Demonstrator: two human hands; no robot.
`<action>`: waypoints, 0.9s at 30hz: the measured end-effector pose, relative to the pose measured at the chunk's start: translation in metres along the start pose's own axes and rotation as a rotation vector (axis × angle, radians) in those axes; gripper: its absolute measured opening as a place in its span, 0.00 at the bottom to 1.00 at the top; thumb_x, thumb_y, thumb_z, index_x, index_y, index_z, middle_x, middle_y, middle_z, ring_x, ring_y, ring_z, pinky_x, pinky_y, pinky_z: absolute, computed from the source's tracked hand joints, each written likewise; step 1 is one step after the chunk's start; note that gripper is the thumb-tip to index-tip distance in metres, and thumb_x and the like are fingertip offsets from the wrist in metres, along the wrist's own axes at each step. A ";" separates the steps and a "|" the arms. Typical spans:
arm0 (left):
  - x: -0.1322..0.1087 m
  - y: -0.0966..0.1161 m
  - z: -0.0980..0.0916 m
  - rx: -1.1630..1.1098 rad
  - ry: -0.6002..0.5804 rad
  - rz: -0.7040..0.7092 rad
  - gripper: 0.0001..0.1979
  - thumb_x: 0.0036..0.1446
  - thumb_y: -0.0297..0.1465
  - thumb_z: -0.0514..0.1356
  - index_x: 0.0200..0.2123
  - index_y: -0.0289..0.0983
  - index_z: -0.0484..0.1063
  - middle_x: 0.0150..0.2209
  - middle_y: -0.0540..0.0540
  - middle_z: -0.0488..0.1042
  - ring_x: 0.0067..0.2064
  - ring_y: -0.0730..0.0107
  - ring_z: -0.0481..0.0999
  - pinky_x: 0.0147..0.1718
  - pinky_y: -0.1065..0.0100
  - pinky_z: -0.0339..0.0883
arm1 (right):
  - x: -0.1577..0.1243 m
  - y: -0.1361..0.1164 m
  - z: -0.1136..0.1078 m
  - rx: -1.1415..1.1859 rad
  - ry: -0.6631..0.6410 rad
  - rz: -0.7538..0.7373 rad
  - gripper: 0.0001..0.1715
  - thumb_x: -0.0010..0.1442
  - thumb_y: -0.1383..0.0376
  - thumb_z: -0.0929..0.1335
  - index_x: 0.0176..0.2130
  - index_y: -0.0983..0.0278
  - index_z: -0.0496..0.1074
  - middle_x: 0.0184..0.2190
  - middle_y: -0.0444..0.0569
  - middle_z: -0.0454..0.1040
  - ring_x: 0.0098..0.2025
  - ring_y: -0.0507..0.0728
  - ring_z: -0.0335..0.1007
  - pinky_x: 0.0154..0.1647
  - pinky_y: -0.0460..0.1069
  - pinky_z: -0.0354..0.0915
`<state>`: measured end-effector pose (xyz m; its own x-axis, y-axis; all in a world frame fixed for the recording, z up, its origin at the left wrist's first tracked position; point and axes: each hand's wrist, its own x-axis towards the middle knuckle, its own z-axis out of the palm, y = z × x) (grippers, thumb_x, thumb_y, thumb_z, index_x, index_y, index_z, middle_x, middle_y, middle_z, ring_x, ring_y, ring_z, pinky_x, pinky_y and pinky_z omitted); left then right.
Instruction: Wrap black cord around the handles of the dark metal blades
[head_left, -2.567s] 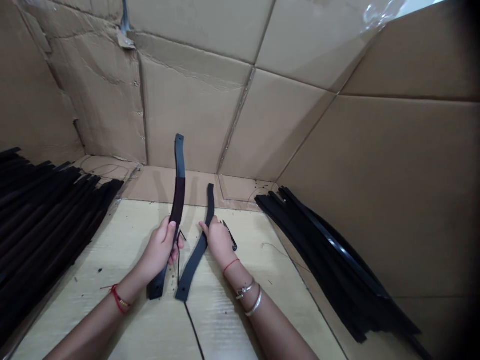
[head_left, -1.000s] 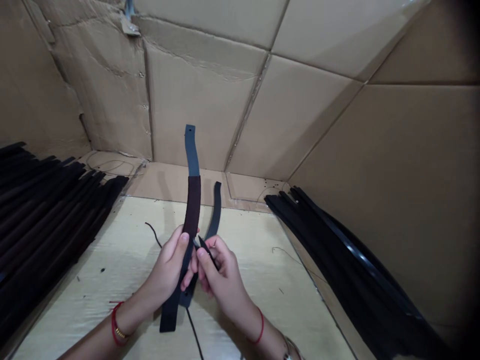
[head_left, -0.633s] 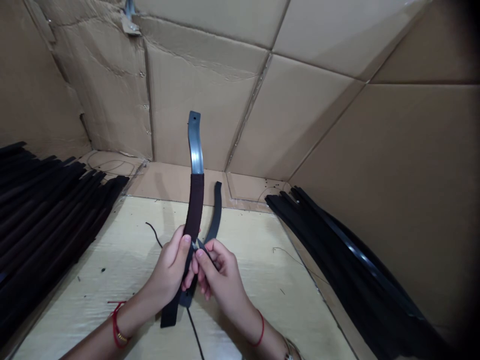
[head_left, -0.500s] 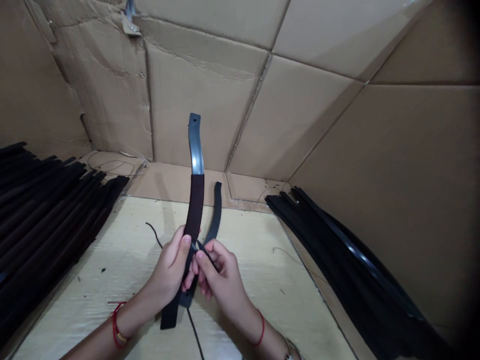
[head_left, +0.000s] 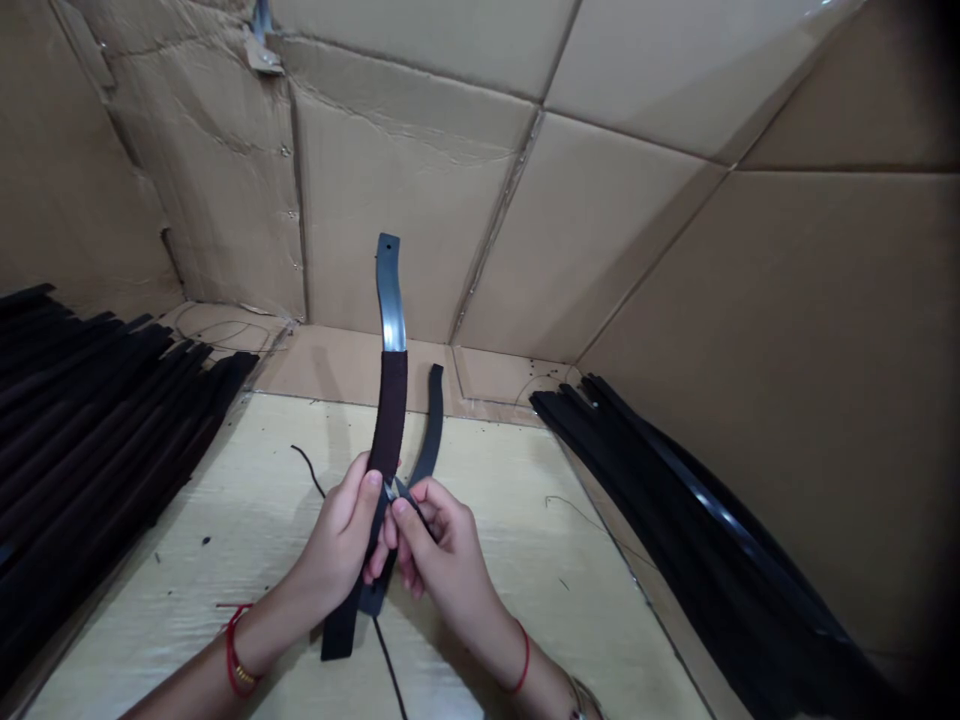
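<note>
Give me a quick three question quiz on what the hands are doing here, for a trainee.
1. True or false: the left hand holds a curved strip whose bare metal end points upward.
2. What does the right hand pinch? A: a black cord. B: a small pointed tool. C: a stack of strips.
3. Fill in the blank: the thread on the left wrist is ___.

Key: 1 true; 2 B; 3 red.
</note>
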<state>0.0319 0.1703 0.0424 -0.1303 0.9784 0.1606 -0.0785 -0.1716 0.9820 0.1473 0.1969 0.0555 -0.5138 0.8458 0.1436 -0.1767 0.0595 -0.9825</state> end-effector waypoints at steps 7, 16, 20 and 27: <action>-0.004 0.001 0.000 0.063 0.036 0.034 0.19 0.65 0.48 0.46 0.39 0.38 0.59 0.17 0.58 0.62 0.13 0.79 0.61 0.11 0.78 0.56 | -0.001 -0.003 0.001 0.059 -0.010 0.028 0.22 0.61 0.53 0.68 0.28 0.64 0.58 0.14 0.37 0.65 0.10 0.43 0.54 0.08 0.37 0.50; -0.005 -0.004 0.007 0.088 0.077 0.040 0.18 0.66 0.47 0.45 0.36 0.38 0.59 0.18 0.57 0.63 0.13 0.80 0.60 0.11 0.79 0.56 | 0.000 0.004 0.001 0.083 0.055 -0.033 0.23 0.59 0.51 0.69 0.29 0.63 0.57 0.16 0.37 0.66 0.11 0.43 0.56 0.10 0.37 0.50; -0.006 -0.005 0.007 0.104 0.080 0.043 0.19 0.66 0.48 0.45 0.36 0.38 0.59 0.17 0.58 0.62 0.13 0.80 0.59 0.11 0.79 0.54 | 0.001 0.004 -0.001 0.090 0.057 0.043 0.25 0.56 0.49 0.70 0.29 0.63 0.57 0.15 0.37 0.67 0.09 0.43 0.52 0.08 0.38 0.46; -0.009 -0.006 0.008 0.109 0.086 0.043 0.19 0.65 0.49 0.46 0.39 0.38 0.59 0.18 0.59 0.60 0.13 0.81 0.58 0.11 0.80 0.54 | -0.003 0.008 0.002 -0.027 0.095 -0.105 0.19 0.63 0.55 0.67 0.29 0.62 0.57 0.17 0.39 0.67 0.15 0.49 0.67 0.16 0.42 0.63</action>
<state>0.0410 0.1637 0.0358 -0.2158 0.9561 0.1980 0.0361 -0.1948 0.9802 0.1460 0.1939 0.0471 -0.4117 0.8805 0.2350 -0.2021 0.1632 -0.9657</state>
